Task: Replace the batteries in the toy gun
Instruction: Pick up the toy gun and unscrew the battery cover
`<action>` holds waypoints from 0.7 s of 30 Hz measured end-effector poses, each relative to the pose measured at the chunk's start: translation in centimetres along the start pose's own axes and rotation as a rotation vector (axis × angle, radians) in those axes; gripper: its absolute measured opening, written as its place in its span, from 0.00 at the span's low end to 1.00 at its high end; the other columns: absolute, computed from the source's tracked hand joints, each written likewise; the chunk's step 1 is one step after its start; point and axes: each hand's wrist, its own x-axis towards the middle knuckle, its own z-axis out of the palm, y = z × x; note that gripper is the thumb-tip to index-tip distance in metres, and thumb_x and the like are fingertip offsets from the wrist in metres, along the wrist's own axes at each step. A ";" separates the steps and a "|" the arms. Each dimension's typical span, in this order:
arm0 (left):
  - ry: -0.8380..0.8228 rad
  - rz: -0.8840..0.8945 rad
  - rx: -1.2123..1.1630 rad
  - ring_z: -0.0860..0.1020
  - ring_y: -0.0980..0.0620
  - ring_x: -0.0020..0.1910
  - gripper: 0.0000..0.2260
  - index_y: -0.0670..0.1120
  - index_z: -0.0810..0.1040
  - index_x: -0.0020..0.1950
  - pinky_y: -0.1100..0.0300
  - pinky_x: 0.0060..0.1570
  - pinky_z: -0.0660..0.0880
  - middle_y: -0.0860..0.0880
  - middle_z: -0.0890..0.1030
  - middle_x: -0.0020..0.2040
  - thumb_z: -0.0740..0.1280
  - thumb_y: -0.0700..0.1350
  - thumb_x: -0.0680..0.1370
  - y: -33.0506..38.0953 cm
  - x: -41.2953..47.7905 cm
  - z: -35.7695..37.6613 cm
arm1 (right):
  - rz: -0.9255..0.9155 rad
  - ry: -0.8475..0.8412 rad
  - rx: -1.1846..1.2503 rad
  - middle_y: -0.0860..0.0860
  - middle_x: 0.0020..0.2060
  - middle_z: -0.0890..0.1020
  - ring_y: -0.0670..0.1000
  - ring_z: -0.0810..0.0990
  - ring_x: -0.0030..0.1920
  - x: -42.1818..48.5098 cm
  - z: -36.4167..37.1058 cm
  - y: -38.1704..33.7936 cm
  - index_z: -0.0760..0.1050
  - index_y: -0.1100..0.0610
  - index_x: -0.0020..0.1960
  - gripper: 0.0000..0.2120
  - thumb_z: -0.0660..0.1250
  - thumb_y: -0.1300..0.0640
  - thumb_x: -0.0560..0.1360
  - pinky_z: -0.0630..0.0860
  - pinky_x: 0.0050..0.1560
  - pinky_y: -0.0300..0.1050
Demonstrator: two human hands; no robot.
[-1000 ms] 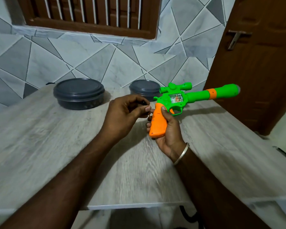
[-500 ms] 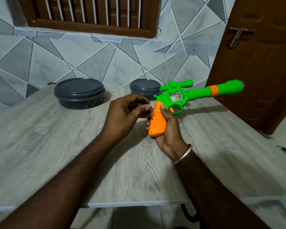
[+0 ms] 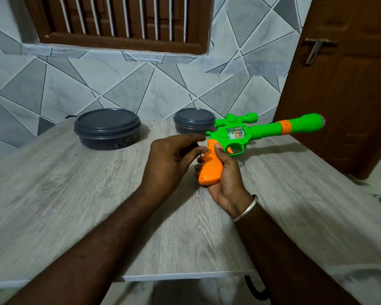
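Observation:
The toy gun (image 3: 262,130) has a green body, a scope on top and an orange grip (image 3: 209,168). It is held above the table with its barrel pointing right. My right hand (image 3: 227,183) grips the orange grip from below, thumb lying on its side. My left hand (image 3: 167,164) is at the back of the grip with its fingers curled, pinching a small dark object (image 3: 188,148) that the fingers mostly hide. What that object is cannot be told.
Two dark round lidded containers, a large one (image 3: 107,128) and a smaller one (image 3: 194,122), stand at the back of the grey wood-grain table (image 3: 75,194) against the tiled wall. A brown door (image 3: 350,95) is at the right. The table's front edge is near me.
My left hand's fingertips have come slightly closer to the back of the orange grip. The gun stays in my right hand with its pose barely changed.

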 end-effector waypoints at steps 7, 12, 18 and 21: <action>-0.110 -0.016 -0.082 0.85 0.55 0.51 0.16 0.44 0.80 0.67 0.51 0.54 0.82 0.48 0.86 0.53 0.68 0.38 0.79 0.0 0.2 0.4 | 0.005 0.000 0.012 0.55 0.38 0.80 0.52 0.77 0.34 0.6 -0.3 0.4 0.74 0.57 0.61 0.15 0.61 0.49 0.80 0.75 0.32 0.42; -0.044 -0.110 -0.127 0.86 0.57 0.44 0.10 0.41 0.83 0.58 0.54 0.50 0.83 0.47 0.86 0.47 0.71 0.34 0.78 0.1 0.2 0.5 | 0.033 -0.007 0.024 0.55 0.36 0.78 0.52 0.75 0.32 0.4 -0.3 0.1 0.76 0.58 0.48 0.12 0.60 0.50 0.81 0.73 0.33 0.43; 0.019 -0.092 -0.052 0.85 0.54 0.41 0.09 0.47 0.84 0.57 0.49 0.45 0.83 0.51 0.85 0.42 0.74 0.41 0.77 -0.3 0.1 0.8 | 0.026 -0.008 0.042 0.56 0.36 0.78 0.52 0.76 0.32 0.5 -0.1 0.3 0.76 0.57 0.50 0.10 0.61 0.51 0.80 0.74 0.31 0.42; 0.013 -0.054 -0.023 0.84 0.56 0.43 0.13 0.48 0.83 0.62 0.52 0.47 0.82 0.52 0.85 0.44 0.73 0.41 0.77 -0.1 -0.1 0.7 | 0.030 -0.015 0.047 0.56 0.36 0.79 0.52 0.77 0.33 0.6 -0.1 0.5 0.76 0.57 0.53 0.10 0.63 0.51 0.79 0.74 0.32 0.43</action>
